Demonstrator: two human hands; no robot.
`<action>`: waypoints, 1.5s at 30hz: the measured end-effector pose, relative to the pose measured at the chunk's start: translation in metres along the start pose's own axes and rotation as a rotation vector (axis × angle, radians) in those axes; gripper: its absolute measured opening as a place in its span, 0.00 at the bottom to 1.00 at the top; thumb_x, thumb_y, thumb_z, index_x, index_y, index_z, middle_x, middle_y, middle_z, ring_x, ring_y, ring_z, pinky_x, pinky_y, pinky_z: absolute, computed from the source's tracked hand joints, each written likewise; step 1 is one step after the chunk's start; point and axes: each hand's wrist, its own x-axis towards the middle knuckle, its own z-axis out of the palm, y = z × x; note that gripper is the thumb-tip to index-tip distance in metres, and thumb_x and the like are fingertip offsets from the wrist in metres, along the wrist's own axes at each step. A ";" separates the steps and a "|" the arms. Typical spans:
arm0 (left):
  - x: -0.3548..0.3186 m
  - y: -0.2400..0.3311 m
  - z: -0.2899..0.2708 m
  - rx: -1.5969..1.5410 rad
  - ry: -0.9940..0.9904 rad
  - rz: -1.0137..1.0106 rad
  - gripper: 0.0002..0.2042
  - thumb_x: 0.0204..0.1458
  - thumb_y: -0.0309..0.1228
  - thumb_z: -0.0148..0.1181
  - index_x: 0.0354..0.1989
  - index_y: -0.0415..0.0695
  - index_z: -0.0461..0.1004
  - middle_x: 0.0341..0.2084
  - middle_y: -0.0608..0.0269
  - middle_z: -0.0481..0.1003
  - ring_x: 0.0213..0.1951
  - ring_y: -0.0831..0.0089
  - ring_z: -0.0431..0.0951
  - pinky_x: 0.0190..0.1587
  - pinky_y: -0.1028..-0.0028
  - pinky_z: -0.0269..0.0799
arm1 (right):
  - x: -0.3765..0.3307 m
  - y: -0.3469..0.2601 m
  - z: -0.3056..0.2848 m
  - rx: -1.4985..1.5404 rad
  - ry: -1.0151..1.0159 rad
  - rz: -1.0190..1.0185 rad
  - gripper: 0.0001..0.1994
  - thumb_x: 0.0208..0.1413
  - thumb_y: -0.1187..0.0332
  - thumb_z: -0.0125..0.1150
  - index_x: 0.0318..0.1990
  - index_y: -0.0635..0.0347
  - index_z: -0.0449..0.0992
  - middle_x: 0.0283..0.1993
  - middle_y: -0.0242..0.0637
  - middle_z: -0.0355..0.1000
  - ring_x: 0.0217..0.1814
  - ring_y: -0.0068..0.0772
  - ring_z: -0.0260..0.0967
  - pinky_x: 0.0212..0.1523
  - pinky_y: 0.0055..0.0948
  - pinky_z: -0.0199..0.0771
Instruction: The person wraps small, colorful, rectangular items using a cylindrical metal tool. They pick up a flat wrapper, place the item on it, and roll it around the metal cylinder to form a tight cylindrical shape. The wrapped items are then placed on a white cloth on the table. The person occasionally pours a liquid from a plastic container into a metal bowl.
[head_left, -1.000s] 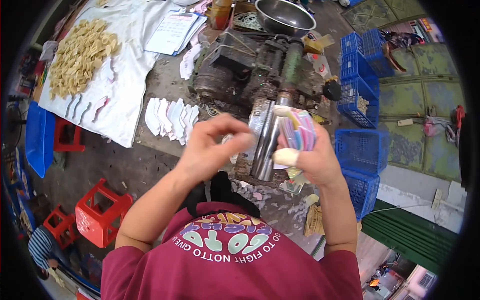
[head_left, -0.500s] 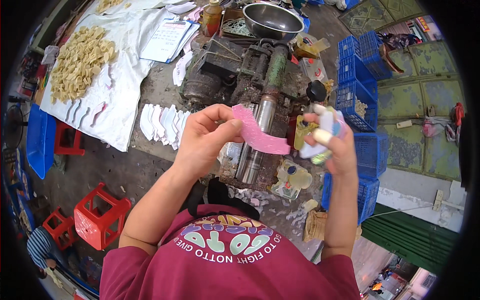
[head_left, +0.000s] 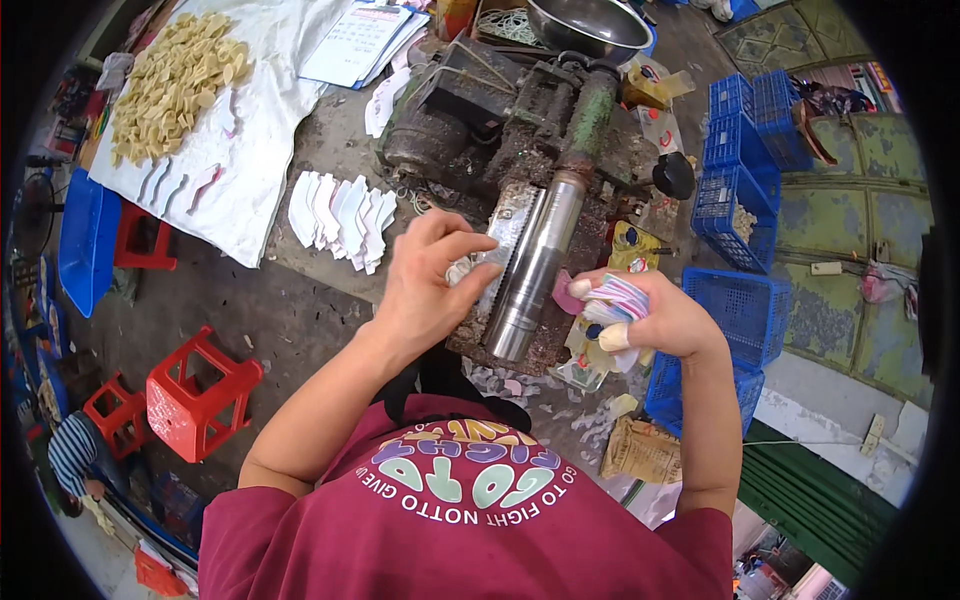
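My left hand is beside the left side of a bench machine's bare metal roller. Its thumb and forefinger are apart, with nothing visible between them. Right of the roller, my right hand grips a stack of thin curved pieces, striped at the edges in white, pink and pale blue. A pink curved piece sticks out of the roller side of that grip; my fingers partly hide it. Pale covers sit on two of this hand's fingertips. The machine's dark, debris-crusted body extends away beyond the roller.
More white curved pieces lie in a row on the bench, left of the machine. Farther left, a heap of yellowish pieces rests on a white sheet. Blue crates stand at right, red stools at left. A steel bowl is behind.
The pink piece has left my left hand, whose fingers have parted, and now shows at my right hand. My right hand has come down and left, toward the roller. The whole view has shifted slightly.
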 end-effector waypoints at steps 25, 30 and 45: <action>-0.069 -0.190 -0.091 0.764 0.156 -0.130 0.19 0.35 0.18 0.56 0.41 0.43 0.75 0.49 0.52 0.68 0.53 0.54 0.67 0.56 0.56 0.58 | 0.016 -0.020 0.047 0.584 0.208 -0.362 0.41 0.36 0.68 0.69 0.61 0.73 0.58 0.30 0.36 0.66 0.30 0.30 0.68 0.45 0.35 0.73; -0.002 -0.021 -0.048 -0.341 -0.061 -0.245 0.10 0.45 0.21 0.59 0.38 0.38 0.75 0.36 0.59 0.74 0.42 0.72 0.72 0.45 0.73 0.66 | 0.018 -0.036 0.066 0.479 0.267 -0.310 0.32 0.39 0.76 0.71 0.56 0.65 0.68 0.41 0.30 0.71 0.41 0.18 0.69 0.41 0.21 0.72; 0.026 0.050 -0.028 -1.033 -0.266 -0.419 0.04 0.55 0.24 0.58 0.33 0.36 0.75 0.28 0.63 0.78 0.31 0.82 0.76 0.36 0.81 0.72 | -0.036 -0.013 0.018 0.205 0.532 -0.403 0.28 0.39 0.72 0.67 0.53 0.70 0.70 0.50 0.42 0.73 0.36 0.23 0.75 0.36 0.22 0.75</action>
